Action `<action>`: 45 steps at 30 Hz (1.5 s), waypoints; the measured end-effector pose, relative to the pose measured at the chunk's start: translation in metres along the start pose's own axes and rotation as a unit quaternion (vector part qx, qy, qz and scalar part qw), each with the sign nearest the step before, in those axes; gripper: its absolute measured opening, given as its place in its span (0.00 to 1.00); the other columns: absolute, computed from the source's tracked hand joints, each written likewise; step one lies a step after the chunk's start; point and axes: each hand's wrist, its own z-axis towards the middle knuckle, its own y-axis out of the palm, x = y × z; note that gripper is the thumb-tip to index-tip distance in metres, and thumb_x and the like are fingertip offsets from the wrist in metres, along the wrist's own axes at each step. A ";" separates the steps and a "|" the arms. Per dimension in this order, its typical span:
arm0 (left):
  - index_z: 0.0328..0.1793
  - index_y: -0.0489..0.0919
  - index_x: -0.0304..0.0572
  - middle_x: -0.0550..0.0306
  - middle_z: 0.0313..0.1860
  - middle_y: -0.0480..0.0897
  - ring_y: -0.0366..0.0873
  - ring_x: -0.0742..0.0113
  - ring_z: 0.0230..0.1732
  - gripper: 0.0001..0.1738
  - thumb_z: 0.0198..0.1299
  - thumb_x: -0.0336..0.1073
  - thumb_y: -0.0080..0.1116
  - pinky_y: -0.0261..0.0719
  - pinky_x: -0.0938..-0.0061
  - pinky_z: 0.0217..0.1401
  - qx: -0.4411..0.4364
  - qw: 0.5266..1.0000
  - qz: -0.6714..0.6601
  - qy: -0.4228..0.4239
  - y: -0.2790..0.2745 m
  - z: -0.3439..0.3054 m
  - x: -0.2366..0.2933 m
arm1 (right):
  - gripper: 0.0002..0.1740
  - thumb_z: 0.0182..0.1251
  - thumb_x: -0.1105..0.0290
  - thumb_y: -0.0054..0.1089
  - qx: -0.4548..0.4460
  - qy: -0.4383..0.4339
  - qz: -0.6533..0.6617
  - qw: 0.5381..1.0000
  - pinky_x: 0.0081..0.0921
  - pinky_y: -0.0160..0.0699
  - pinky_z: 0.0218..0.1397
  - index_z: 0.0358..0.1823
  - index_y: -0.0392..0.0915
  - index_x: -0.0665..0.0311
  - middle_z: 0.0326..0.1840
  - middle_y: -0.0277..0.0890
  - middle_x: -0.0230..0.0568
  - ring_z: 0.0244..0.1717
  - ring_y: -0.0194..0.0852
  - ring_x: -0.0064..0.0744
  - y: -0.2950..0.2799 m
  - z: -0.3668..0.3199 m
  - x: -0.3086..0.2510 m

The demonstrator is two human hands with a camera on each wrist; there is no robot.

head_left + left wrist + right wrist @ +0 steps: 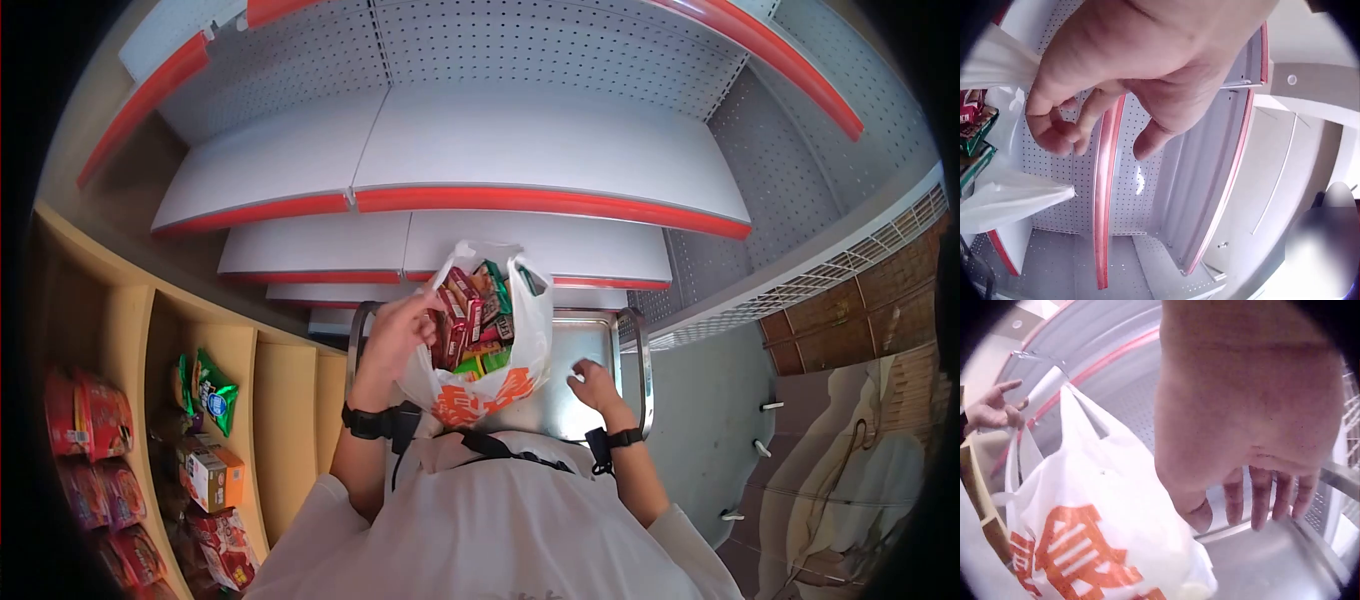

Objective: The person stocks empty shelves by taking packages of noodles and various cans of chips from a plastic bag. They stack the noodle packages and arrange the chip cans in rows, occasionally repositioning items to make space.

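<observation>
A white plastic carrier bag [538, 340] with orange print stands with its mouth spread. Inside it show dark red packets [460, 305], green packs [490, 280] and a bright green-yellow one [484, 362]. My left hand [398, 328] is at the bag's left edge, its fingers loosely bent and its thumb apart from them in the left wrist view. Close by its fingers, the white film of a bag handle [1015, 456] rises in the right wrist view. To the right of the bag, my right hand [596, 388] hangs with relaxed fingers, holding nothing, over a metal cart top [575, 350].
Grey shelves [540, 140] with red front strips rise ahead. Wooden shelving [150, 300] at the left holds red packages [90, 415], a green bag [215, 392] and an orange box [212, 477]. A cart handle [640, 370] and a white wire rack [840, 265] are at the right.
</observation>
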 end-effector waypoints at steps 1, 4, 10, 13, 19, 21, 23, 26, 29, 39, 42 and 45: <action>0.44 0.78 0.36 0.64 0.28 0.72 0.68 0.76 0.25 0.13 0.62 0.40 0.57 0.68 0.77 0.28 0.016 1.000 -0.013 0.000 -0.008 -0.003 0.001 | 0.14 0.54 0.64 0.58 -0.025 -0.004 0.006 1.000 0.39 0.76 0.46 0.35 0.79 0.69 0.35 0.79 0.55 0.38 0.78 0.54 -0.009 0.008 -0.028; 0.45 0.77 0.38 0.64 0.27 0.72 0.68 0.75 0.24 0.14 0.61 0.40 0.58 0.68 0.77 0.28 0.073 0.996 0.010 0.054 -0.033 -0.019 -0.002 | 0.13 0.56 0.65 0.58 -0.119 -0.008 0.125 0.985 0.34 0.77 0.40 0.33 0.80 0.71 0.28 0.80 0.50 0.31 0.79 0.47 -0.036 0.014 -0.120; 0.58 0.72 0.35 0.62 0.30 0.75 0.73 0.76 0.26 0.24 0.57 0.36 0.62 0.74 0.80 0.29 0.231 0.968 0.084 0.058 -0.099 -0.045 -0.026 | 0.31 0.53 0.68 0.62 -0.128 -0.129 0.268 0.946 0.34 0.65 0.63 0.60 0.66 0.70 0.62 0.64 0.58 0.60 0.66 0.48 0.015 0.061 -0.161; 0.61 0.70 0.34 0.58 0.37 0.76 0.73 0.75 0.27 0.26 0.56 0.33 0.63 0.75 0.80 0.31 0.282 0.954 0.069 0.078 -0.115 -0.057 -0.026 | 0.45 0.50 0.68 0.64 0.103 -0.036 0.149 0.983 0.36 0.48 0.73 0.68 0.51 0.71 0.69 0.50 0.62 0.70 0.48 0.56 0.037 0.095 -0.112; 0.56 0.72 0.39 0.47 0.55 0.68 0.75 0.62 0.43 0.24 0.51 0.28 0.64 0.77 0.74 0.44 0.155 0.805 0.423 0.386 -0.025 -0.055 -0.028 | 0.39 0.49 0.68 0.64 0.140 0.029 0.226 0.964 0.36 0.50 0.73 0.63 0.58 0.75 0.66 0.54 0.64 0.69 0.51 0.58 0.016 0.062 -0.098; 0.54 0.73 0.40 0.42 0.57 0.66 0.72 0.55 0.52 0.23 0.51 0.34 0.65 0.75 0.67 0.51 -0.013 0.864 0.416 0.283 0.001 -0.030 -0.052 | 0.30 0.49 0.68 0.63 0.089 -0.012 0.135 0.987 0.37 0.56 0.70 0.55 0.68 0.74 0.62 0.59 0.62 0.65 0.57 0.57 0.030 0.053 -0.088; 0.59 0.71 0.43 0.38 0.64 0.61 0.66 0.42 0.60 0.31 0.50 0.46 0.66 0.69 0.54 0.59 0.094 0.794 0.550 0.241 0.009 0.013 -0.095 | 0.27 0.50 0.69 0.63 0.082 -0.043 0.092 0.991 0.38 0.58 0.68 0.53 0.70 0.69 0.59 0.63 0.59 0.65 0.58 0.55 0.034 0.040 -0.098; 0.66 0.66 0.51 0.34 0.71 0.50 0.56 0.26 0.65 0.41 0.47 0.55 0.66 0.63 0.44 0.63 0.243 0.667 0.704 0.027 0.012 0.053 -0.112 | 0.26 0.50 0.68 0.63 0.052 -0.059 0.072 0.994 0.38 0.59 0.68 0.52 0.72 0.67 0.60 0.63 0.60 0.65 0.58 0.56 0.039 0.024 -0.102; 0.71 0.61 0.63 0.32 0.74 0.41 0.56 0.20 0.64 0.46 0.44 0.56 0.67 0.63 0.41 0.62 0.241 0.717 0.654 -0.006 -0.016 0.077 -0.124 | 0.25 0.50 0.66 0.63 -0.025 -0.051 0.082 0.995 0.37 0.60 0.68 0.50 0.74 0.67 0.60 0.63 0.61 0.64 0.60 0.56 0.038 0.018 -0.099; 0.72 0.62 0.60 0.35 0.55 0.70 0.73 0.40 0.54 0.50 0.39 0.50 0.73 0.73 0.56 0.56 0.252 0.790 0.551 0.095 -0.063 0.071 -0.137 | 0.48 0.50 0.62 0.66 -0.022 -0.095 0.058 0.994 0.35 0.59 0.69 0.67 0.51 0.78 0.63 0.61 0.66 0.65 0.59 0.59 0.086 0.119 -0.136; 0.74 0.55 0.49 0.35 0.56 0.70 0.72 0.40 0.55 0.57 0.37 0.49 0.75 0.71 0.56 0.58 0.304 0.789 0.511 0.155 -0.060 0.063 -0.139 | 0.52 0.51 0.58 0.66 0.021 -0.013 0.033 0.999 0.34 0.55 0.72 0.68 0.44 0.80 0.68 0.53 0.69 0.68 0.54 0.61 0.107 0.160 -0.154; 0.72 0.51 0.35 0.33 0.59 0.70 0.68 0.39 0.59 0.61 0.35 0.48 0.77 0.68 0.56 0.61 0.284 0.824 0.450 0.195 -0.059 0.057 -0.137 | 0.44 0.55 0.52 0.62 -0.023 0.035 0.021 0.999 0.39 0.69 0.61 0.66 0.55 0.74 0.56 0.68 0.69 0.57 0.69 0.59 0.112 0.167 -0.162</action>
